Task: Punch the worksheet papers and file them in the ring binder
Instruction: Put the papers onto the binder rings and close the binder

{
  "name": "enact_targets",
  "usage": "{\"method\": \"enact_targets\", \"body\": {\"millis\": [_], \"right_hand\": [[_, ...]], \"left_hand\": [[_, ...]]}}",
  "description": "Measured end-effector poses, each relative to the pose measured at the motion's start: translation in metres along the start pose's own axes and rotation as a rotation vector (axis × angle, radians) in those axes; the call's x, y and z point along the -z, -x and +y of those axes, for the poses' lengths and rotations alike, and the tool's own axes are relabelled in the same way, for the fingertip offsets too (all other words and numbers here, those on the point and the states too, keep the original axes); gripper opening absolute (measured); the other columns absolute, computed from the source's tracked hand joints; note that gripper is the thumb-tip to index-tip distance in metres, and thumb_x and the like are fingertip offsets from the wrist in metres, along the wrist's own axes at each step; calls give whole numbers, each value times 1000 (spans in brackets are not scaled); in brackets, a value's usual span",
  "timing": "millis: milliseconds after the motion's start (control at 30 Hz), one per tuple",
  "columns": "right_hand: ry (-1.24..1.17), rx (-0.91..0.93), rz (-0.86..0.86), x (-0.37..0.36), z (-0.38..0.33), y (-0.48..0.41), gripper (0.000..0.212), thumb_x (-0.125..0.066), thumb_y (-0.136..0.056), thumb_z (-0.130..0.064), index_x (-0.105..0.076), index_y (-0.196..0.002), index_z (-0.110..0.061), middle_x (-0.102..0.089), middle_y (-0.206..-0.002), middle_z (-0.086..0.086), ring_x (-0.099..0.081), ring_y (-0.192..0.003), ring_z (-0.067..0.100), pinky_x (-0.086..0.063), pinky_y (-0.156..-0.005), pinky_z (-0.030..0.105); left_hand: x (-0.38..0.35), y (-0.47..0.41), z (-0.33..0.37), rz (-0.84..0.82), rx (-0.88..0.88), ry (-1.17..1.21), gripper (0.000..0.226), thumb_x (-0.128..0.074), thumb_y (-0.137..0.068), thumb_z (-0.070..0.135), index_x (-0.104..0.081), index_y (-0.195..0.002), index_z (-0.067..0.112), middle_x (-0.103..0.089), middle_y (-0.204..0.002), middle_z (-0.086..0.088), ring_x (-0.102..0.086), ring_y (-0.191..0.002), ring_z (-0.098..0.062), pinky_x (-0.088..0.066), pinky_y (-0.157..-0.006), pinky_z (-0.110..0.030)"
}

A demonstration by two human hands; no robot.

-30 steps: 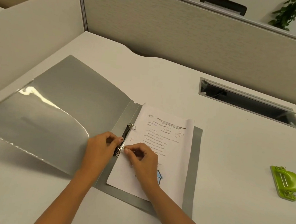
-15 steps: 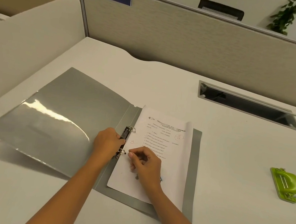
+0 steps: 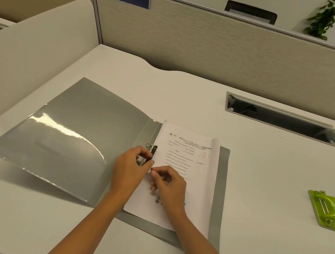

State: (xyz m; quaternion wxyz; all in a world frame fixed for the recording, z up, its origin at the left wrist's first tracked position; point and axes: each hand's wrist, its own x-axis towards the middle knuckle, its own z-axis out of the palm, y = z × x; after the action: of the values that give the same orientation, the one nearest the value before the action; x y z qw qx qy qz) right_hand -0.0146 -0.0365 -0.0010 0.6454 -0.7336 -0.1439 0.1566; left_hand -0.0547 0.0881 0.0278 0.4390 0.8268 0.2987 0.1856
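A grey ring binder (image 3: 74, 137) lies open on the desk, its front cover raised at the left. The white worksheet papers (image 3: 196, 177) rest on its right half, their left edge at the metal ring mechanism (image 3: 152, 148). My left hand (image 3: 130, 170) grips the ring mechanism with its fingers. My right hand (image 3: 168, 186) lies on the worksheet's left edge, fingers curled, thumb and forefinger pinching at the lower ring, which the hands hide. Two punched holes (image 3: 157, 200) show in the paper below my right hand.
A green hole punch (image 3: 326, 208) sits at the right of the desk. A cable slot with a raised lid (image 3: 283, 120) is sunk into the desk behind. Partition walls (image 3: 212, 46) close the back and left sides.
My right hand drew back slightly from the rings, then returned to the paper's edge. My left hand stays on the ring mechanism. The view has tilted a little upward.
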Motion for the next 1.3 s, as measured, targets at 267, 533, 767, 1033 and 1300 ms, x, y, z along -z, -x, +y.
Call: {"method": "enact_targets", "body": {"millis": [267,533,767,1033,1300], "right_hand": [[-111,-47,52,3,1,-6,3,-68,-87,-11,-70,-89,-13,-71,-70,4,-69,-60,17,-56,-55,22],[303,171,29,-5,2,-16,39,-72,-83,-19,-61,-120,-21,-61,-92,-3,-56,-68,9,-47,-67,12],[410,59,-160,1,-8,-40,85,-79,-72,-43,-37,-144,-27,-42,-123,-4,-59,-72,16,-52,-77,23],[636,85,-451,11,-13,-52,129,-87,-51,-55,-14,-151,-20,-8,-153,-10,-52,-118,31,-49,-99,39],[728,124,-410,7,-10,-52,116,-83,-56,-56,-24,-147,-16,-13,-148,-7,-55,-105,19,-51,-89,27]], "left_hand": [[11,-15,-8,-72,-154,-275,22,-68,-86,19,-68,-103,32,-67,-109,10,-54,-107,-16,-45,-91,-35],[38,-46,-16,-517,-218,-320,39,-66,-86,10,-65,-120,29,-60,-127,4,-53,-118,-15,-37,-101,-24],[31,-47,-24,-440,-209,-267,34,-67,-86,16,-61,-117,27,-62,-120,7,-55,-113,-13,-41,-103,-43],[25,-49,-23,-389,-250,-312,47,-77,-76,26,-59,-119,34,-47,-123,9,-52,-109,-12,-43,-101,-45],[28,-53,-21,-402,-244,-318,40,-78,-75,31,-69,-114,32,-51,-116,6,-53,-106,-11,-47,-95,-37]]}}
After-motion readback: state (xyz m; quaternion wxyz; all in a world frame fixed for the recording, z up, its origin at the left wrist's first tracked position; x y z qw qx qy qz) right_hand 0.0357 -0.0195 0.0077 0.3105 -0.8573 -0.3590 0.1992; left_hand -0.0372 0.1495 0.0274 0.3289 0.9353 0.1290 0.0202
